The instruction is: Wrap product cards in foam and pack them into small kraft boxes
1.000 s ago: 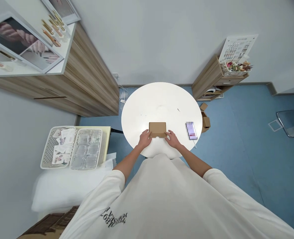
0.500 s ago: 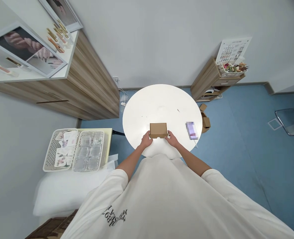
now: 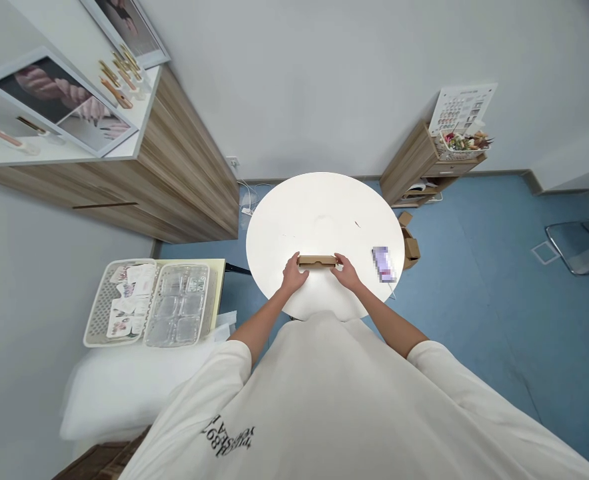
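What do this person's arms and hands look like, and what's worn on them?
The left hand and right hand are ungloved, the forearms bare, with no watch visible. Loose white sleeves end near the elbows, part of a white shirt with black lettering toward its left side.

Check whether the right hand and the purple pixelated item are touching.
Apart: the head view shows bare white tabletop between the right hand and the purple pixelated item.

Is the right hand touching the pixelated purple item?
No, the right hand is at the right end of the cardboard box, apart from the purple item on the table.
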A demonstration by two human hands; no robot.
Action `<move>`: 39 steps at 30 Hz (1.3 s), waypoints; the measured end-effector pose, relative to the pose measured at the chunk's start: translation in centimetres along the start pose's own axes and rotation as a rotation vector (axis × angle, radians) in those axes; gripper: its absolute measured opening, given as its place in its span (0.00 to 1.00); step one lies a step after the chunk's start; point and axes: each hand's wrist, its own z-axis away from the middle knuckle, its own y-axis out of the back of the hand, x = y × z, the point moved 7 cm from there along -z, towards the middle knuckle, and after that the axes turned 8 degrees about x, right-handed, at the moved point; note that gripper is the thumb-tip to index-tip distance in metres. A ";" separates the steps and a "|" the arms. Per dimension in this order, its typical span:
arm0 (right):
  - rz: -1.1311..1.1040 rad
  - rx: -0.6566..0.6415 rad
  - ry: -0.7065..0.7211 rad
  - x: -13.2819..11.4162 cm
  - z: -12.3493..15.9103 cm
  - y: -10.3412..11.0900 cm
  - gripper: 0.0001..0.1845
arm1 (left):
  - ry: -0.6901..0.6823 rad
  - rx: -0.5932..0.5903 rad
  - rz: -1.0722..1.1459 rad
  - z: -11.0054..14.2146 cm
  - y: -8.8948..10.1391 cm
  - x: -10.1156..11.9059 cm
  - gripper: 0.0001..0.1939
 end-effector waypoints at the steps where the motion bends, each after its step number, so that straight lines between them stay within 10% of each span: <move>1: 0.005 0.001 -0.004 0.0 -0.2 0.0 0.33 | 0.011 0.011 0.002 -0.3 0.0 -0.1 0.38; 13: 0.173 0.133 0.012 -0.2 -1.8 0.1 0.24 | -0.005 0.061 -0.099 -3.1 -0.4 -0.1 0.15; 39: 0.366 0.003 0.207 -1.3 -1.3 -0.9 0.25 | -0.216 -0.041 -0.128 -2.4 -0.2 0.5 0.22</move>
